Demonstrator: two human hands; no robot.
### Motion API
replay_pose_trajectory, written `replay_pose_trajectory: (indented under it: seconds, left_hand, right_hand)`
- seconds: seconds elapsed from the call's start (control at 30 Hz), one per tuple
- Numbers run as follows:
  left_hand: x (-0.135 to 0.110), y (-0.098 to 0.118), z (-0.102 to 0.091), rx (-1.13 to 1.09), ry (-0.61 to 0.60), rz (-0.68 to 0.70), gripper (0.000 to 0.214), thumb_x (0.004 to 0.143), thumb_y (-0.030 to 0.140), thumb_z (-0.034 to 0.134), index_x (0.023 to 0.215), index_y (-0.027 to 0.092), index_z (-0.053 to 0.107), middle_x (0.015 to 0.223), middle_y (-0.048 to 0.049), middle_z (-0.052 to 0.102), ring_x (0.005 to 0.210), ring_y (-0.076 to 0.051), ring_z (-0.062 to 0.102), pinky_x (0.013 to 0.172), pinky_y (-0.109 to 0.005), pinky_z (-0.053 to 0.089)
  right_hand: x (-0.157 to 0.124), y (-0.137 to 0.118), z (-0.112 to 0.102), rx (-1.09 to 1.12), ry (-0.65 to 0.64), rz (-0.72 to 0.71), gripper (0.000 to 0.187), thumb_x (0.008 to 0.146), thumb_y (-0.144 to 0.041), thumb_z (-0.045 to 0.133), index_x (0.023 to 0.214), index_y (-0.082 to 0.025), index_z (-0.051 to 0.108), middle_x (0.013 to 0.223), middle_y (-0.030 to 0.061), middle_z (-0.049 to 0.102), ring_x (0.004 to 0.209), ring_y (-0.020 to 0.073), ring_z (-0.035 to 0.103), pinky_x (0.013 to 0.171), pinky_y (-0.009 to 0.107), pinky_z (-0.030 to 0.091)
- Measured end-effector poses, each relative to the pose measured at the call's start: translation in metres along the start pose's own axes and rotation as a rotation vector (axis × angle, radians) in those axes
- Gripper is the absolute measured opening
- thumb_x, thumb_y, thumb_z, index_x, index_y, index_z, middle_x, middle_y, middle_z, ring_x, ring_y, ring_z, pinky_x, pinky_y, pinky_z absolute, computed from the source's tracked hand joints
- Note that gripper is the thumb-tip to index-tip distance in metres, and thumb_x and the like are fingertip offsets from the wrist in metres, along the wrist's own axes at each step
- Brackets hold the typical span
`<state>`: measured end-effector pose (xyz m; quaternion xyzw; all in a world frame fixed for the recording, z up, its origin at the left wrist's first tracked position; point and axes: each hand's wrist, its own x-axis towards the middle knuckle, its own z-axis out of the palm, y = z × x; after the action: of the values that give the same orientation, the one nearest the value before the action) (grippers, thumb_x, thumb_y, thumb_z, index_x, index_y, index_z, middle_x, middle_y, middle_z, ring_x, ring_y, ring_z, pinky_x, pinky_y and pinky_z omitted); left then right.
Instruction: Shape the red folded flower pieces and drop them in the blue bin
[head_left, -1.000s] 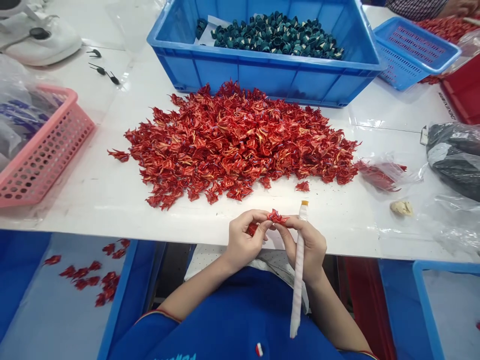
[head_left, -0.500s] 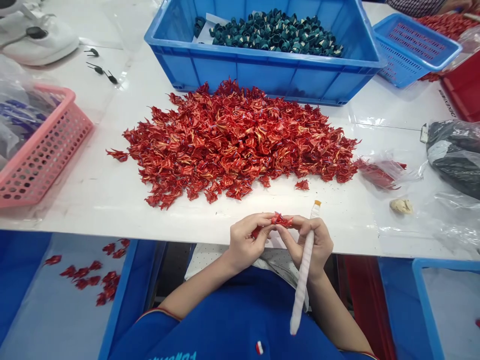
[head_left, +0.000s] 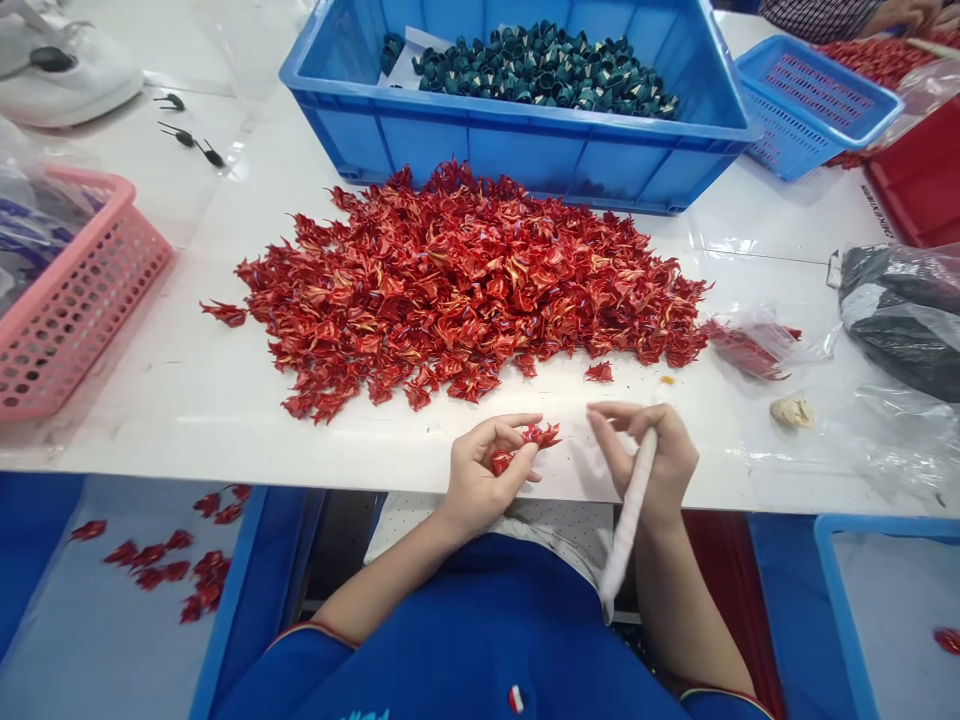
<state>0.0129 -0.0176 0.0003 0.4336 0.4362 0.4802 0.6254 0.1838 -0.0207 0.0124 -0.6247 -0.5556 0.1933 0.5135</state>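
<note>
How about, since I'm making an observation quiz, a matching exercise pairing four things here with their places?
1. White stick
2. Dark green pieces
3. Pink basket
4. Heap of red pieces

A. At the picture's left edge
B. Directly in front of the large blue bin
C. In the right hand
D. Inside that bin

Pairs: 1-C, 2-D, 3-A, 4-B

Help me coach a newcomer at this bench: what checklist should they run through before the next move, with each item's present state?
1. Left hand grips the outer red piece: ok, pinched in its fingers.
2. Second red piece kept in that hand: ok.
3. Right hand holds the white stick: ok.
4. Right hand apart from the outer red piece: ok, a gap shows.
5. Stick's orange end undamaged: cannot tell, blurred.
6. Strays gathered into the red pile: not ok, one stray piece lies in front.
</note>
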Motion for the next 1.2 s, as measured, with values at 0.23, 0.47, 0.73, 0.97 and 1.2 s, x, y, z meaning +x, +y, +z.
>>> replay_pose_trajectory:
  seconds: [0.23,0.47,0.73,0.97,1.2]
  left_hand:
    - [0.007,0.002,-0.003,-0.186,-0.008,-0.04,0.034,0.076,0.036,0.074,0.076,0.017,0.045,0.093,-0.0062,0.069,0.071,-0.02,0.075,0.044,-0.019,0.057]
    - [0.011,-0.002,-0.007,-0.255,-0.054,-0.135,0.031,0.073,0.039,0.071,0.084,0.019,0.05,0.071,0.0008,0.064,0.039,-0.008,0.056,0.031,-0.016,0.044]
    - [0.011,0.006,-0.003,-0.091,-0.086,-0.188,0.048,0.073,0.062,0.071,0.079,0.016,0.058,0.055,0.0033,0.06,0.03,-0.002,0.039,0.03,-0.015,0.031]
    - [0.013,0.014,-0.002,-0.049,-0.168,-0.068,0.045,0.075,0.06,0.071,0.075,0.016,0.068,0.077,-0.0037,0.061,0.044,-0.006,0.053,0.038,-0.02,0.042]
    - [0.013,0.015,-0.003,-0.097,-0.17,-0.091,0.045,0.075,0.06,0.072,0.065,0.017,0.06,0.06,0.0013,0.055,0.044,-0.008,0.052,0.04,-0.02,0.044]
  right_hand:
    - [0.043,0.034,-0.007,-0.392,-0.061,-0.127,0.027,0.078,-0.03,0.069,0.076,-0.025,0.043,0.096,0.0077,0.073,0.089,0.027,0.069,0.076,0.041,0.053]
    - [0.036,0.03,-0.003,-0.31,-0.087,-0.089,0.032,0.077,-0.032,0.072,0.077,-0.025,0.041,0.087,0.0038,0.07,0.074,0.0219,0.067,0.069,0.037,0.053]
    - [0.004,0.005,0.003,0.498,-0.134,0.156,0.04,0.078,-0.042,0.076,0.079,-0.025,0.04,0.086,0.0006,0.071,0.073,0.0189,0.071,0.068,0.037,0.059]
    - [-0.027,-0.008,0.029,0.548,-0.003,0.247,0.033,0.082,-0.046,0.071,0.085,-0.026,0.044,0.086,0.0016,0.066,0.087,0.0221,0.07,0.075,0.039,0.058]
    - [-0.044,-0.007,0.039,0.493,-0.05,0.33,0.021,0.086,-0.036,0.067,0.101,-0.023,0.059,0.091,0.006,0.071,0.083,0.0206,0.071,0.078,0.037,0.058]
